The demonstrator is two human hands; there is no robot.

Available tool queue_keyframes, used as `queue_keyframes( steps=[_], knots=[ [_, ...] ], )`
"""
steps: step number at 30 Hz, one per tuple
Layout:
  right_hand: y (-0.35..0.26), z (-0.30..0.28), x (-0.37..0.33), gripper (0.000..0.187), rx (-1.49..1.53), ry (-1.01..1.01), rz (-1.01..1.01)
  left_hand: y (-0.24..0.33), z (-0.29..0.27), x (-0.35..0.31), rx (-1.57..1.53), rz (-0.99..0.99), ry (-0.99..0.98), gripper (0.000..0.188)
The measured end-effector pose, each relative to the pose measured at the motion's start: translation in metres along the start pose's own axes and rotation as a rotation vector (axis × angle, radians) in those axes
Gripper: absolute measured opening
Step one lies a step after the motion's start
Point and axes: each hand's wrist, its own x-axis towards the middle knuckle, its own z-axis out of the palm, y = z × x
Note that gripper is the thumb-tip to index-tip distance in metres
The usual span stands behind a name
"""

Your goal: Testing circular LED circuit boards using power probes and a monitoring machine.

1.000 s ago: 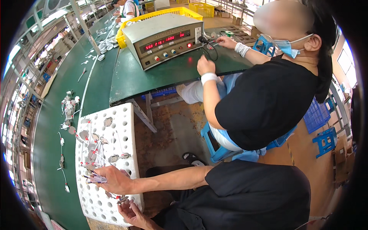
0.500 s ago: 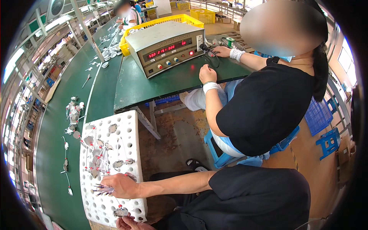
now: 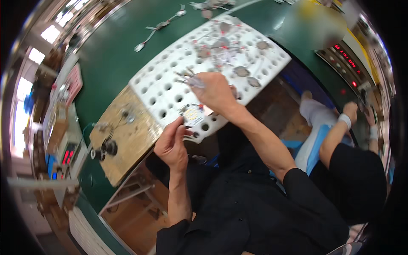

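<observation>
Slanting up from the lower right, our right forearm ends in a right hand (image 3: 214, 93) curled into a fist, back uppermost, wrapped round one bundle of thin, pale wires with dark ends (image 3: 191, 80) too blurred to count. Our left forearm rises almost straight, and the left hand (image 3: 172, 142) is nearly closed, thumb and fingers pinching the edge of one round, pale board with yellow spots (image 3: 192, 115). That board sits over the near end of one white foam block full of round holes (image 3: 151, 78); whether it touches, we cannot tell. Three grey, roundish pieces (image 3: 241, 71) lie on the foam's right side, beside a white-wired tangle with red connectors (image 3: 221, 44), blurred beyond counting. One strand of white wire (image 3: 161, 26) lies on the green table (image 3: 114, 63).
</observation>
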Motion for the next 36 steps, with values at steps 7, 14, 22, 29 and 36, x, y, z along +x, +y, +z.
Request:
queue_keyframes(
  steps=[7,14,22,29,36],
  knots=[
    [-0.027,0.048,0.019,0.018,-0.043,-0.076,-0.232,0.000,-0.038,-0.007,-0.111,-0.021,0.141,0.021],
    [-0.059,0.076,0.031,0.015,-0.043,-0.281,-0.290,-0.001,-0.063,-0.012,-0.155,-0.077,0.192,0.019],
    [-0.084,0.119,0.058,0.020,-0.161,-0.590,-0.286,-0.021,-0.078,-0.008,-0.071,-0.070,0.351,0.016],
    [-0.098,0.159,0.076,0.031,-0.281,-0.675,-0.287,-0.029,-0.090,0.001,-0.295,-0.109,0.445,0.021],
    [-0.116,0.181,0.083,0.019,-0.423,-0.738,-0.309,-0.038,-0.111,0.007,-0.318,-0.178,0.534,0.026]
  ],
)
